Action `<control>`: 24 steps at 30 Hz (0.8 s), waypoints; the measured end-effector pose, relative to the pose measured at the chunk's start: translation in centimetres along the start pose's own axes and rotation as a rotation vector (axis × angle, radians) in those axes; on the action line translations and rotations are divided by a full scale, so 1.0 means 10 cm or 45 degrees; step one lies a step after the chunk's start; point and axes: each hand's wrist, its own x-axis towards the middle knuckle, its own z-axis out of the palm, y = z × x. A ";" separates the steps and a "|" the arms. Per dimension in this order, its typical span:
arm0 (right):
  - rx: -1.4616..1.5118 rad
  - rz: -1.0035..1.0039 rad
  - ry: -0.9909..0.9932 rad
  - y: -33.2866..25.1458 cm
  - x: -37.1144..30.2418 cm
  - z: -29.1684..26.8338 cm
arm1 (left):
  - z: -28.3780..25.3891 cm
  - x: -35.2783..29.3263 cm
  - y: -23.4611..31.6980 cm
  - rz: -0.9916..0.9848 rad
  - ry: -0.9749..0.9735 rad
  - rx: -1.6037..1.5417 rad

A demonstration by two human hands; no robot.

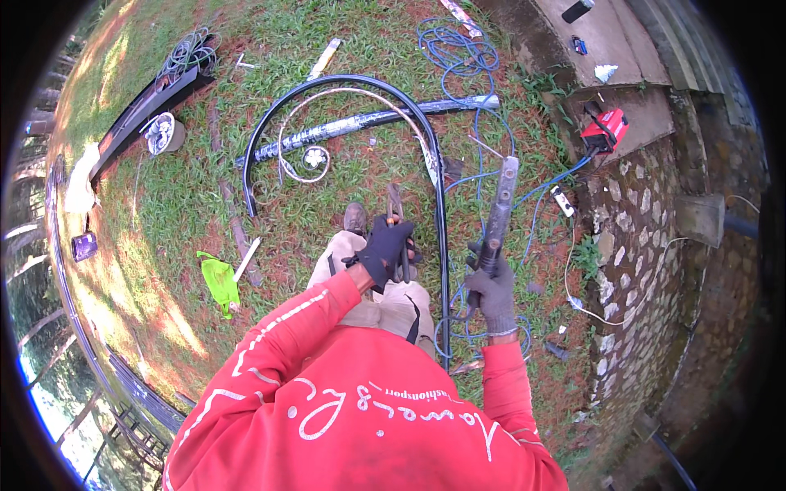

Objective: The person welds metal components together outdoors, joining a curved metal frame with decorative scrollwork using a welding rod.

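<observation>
My left hand (385, 248), in a black glove, is closed around a rusty, plier-like tool (395, 202) whose jaws point away from me. My right hand (494, 296), gloved in grey, grips a long dark electrode holder (501, 204). From its far end a thin rod (486, 146) sticks out at a slant. Between my hands runs the straight side of a black arched metal bar (443, 245) lying on the grass. Inside the arch is a thinner scrolled bar (282, 131), curling to a pale flower-shaped piece (314, 157). A paint-smeared pipe (352, 129) crosses under the arch.
Blue cable (458, 57) snakes over the grass to a red welding machine (604, 131) beside the stone wall (626, 245). A white power strip (562, 201) lies near it. Leftward are a bucket (166, 135), a dark metal channel (147, 114) and a green bag (219, 282).
</observation>
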 end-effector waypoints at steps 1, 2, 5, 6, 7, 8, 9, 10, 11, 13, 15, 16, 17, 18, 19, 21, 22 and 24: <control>-0.021 0.044 0.022 0.04 0.16 -0.03 | -0.17 0.22 0.12 0.119 0.043 0.113; -0.016 0.059 0.021 0.17 0.35 -0.11 | -0.35 0.45 0.25 0.236 0.086 0.230; -0.541 -0.310 0.134 0.37 0.77 -0.50 | -0.72 0.84 0.75 0.148 0.099 0.451; -0.920 -0.488 0.196 0.41 0.87 -0.65 | -0.83 0.94 0.87 0.128 0.108 0.456; -1.111 -0.564 0.224 0.46 0.92 -0.80 | -0.88 1.05 0.95 0.079 0.093 0.365; -1.303 -0.635 0.262 0.53 0.96 -0.95 | -0.93 1.14 0.99 0.029 0.082 0.272; -1.460 -0.361 0.321 0.57 0.99 -1.09 | -0.87 1.13 1.09 0.043 0.172 0.380; -1.599 -0.094 0.369 0.65 1.09 -1.20 | -0.96 1.28 1.09 0.040 0.177 0.385; -1.595 -0.088 0.364 0.75 1.21 -1.32 | -1.08 1.44 1.09 0.105 0.150 0.652; -1.738 0.014 0.364 1.11 1.51 -1.54 | -1.30 1.79 1.05 0.250 0.069 1.240; -1.757 0.101 0.388 1.62 1.96 -1.72 | -1.41 2.23 0.89 0.382 -0.069 1.421; -1.777 0.179 0.415 1.93 2.21 -1.79 | -1.41 2.48 0.81 0.526 -0.214 1.590; -1.767 0.061 0.430 2.30 2.48 -1.85 | -1.42 2.73 0.74 0.492 -0.289 1.696; -1.760 0.071 0.438 2.69 2.80 -1.89 | -1.50 3.09 0.57 0.489 -0.299 1.706; -1.644 0.076 0.509 3.05 3.10 -1.91 | -1.57 3.42 0.42 0.484 -0.387 1.883; -1.605 0.193 0.593 3.74 3.66 -1.88 | -1.60 4.10 0.13 0.334 -0.586 2.163; -1.591 0.209 0.608 4.07 3.91 -1.91 | -1.60 4.39 -0.01 0.332 -0.604 2.180; -1.484 0.090 0.653 4.73 4.39 -1.97 | -1.64 4.99 -0.34 0.868 -0.874 2.226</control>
